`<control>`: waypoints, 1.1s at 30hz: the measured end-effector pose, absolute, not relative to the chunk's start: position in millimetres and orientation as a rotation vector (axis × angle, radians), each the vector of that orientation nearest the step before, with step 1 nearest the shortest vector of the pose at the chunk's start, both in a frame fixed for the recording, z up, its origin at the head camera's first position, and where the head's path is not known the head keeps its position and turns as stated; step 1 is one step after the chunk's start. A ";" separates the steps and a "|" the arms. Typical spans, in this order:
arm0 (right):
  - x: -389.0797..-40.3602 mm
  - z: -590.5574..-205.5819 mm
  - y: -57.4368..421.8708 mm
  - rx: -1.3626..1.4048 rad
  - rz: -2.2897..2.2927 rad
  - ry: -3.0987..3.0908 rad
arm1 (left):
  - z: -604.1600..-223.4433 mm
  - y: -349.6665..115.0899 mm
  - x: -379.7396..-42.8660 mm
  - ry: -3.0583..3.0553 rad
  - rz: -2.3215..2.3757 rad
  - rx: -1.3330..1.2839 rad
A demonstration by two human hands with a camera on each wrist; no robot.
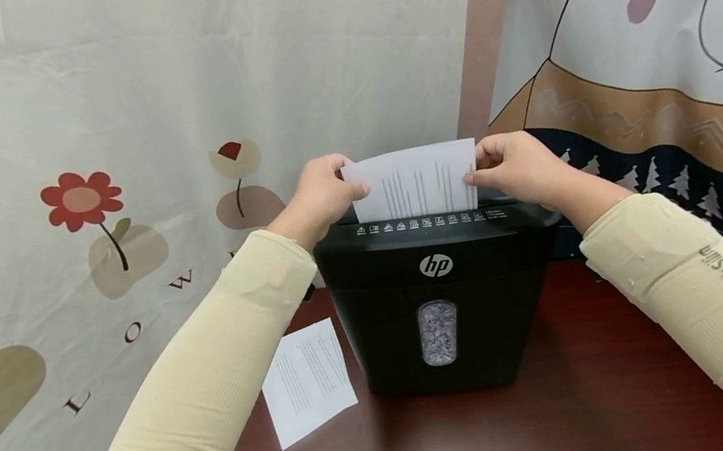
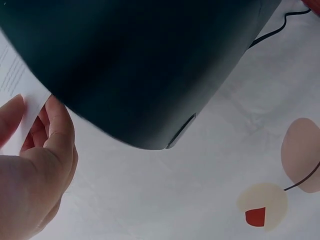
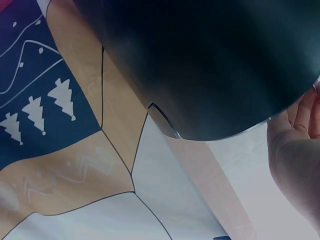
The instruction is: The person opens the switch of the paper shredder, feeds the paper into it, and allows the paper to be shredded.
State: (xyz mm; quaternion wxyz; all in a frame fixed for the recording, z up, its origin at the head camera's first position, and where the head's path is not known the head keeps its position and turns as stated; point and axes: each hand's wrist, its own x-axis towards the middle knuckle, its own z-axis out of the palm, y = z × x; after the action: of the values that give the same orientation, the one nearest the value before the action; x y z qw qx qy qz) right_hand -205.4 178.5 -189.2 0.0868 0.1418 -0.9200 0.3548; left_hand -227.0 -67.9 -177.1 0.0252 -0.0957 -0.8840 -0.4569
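A: Grip?
B: Left hand (image 1: pixel 324 195) pinches printed sheet (image 1: pixel 415 181) at left edge, right hand (image 1: pixel 516 163) pinches right edge.
A: Sheet where?
B: Upright at top of black shredder (image 1: pixel 384 317), lower end hidden. Paper bits (image 1: pixel 439 332) behind shredder's window.
A: Around?
B: Dark red table (image 1: pixel 455 441) underneath; second sheet (image 1: pixel 309 382) flat, just left of shredder. Printed backdrop (image 1: pixel 320 65) behind.

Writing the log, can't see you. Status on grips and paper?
Left grip, right grip pinching printed sheet by its sides. Sheet upright at top of shredder. Loose page beside shredder, out of the way.
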 end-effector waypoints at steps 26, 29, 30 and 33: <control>-198.2 -197.3 177.3 0.457 0.885 -2.821 | -185.6 -75.9 -220.3 -2.789 -1.391 -0.318; -197.2 -197.5 177.1 0.491 0.872 -2.823 | -186.1 -76.6 -220.9 -2.792 -1.369 -0.322; -197.0 -197.8 177.1 0.501 0.867 -2.828 | -186.4 -77.0 -221.1 -2.792 -1.364 -0.324; -196.0 -198.9 176.5 0.512 0.847 -2.841 | -187.5 -77.7 -221.5 -2.787 -1.358 -0.327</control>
State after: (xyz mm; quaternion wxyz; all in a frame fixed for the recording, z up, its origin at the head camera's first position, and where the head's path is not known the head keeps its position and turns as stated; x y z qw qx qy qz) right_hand -196.0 176.5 -198.9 0.0663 0.1699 -0.9422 0.2810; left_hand -221.5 -77.7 -187.5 0.0119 -0.1048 -0.8939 -0.4357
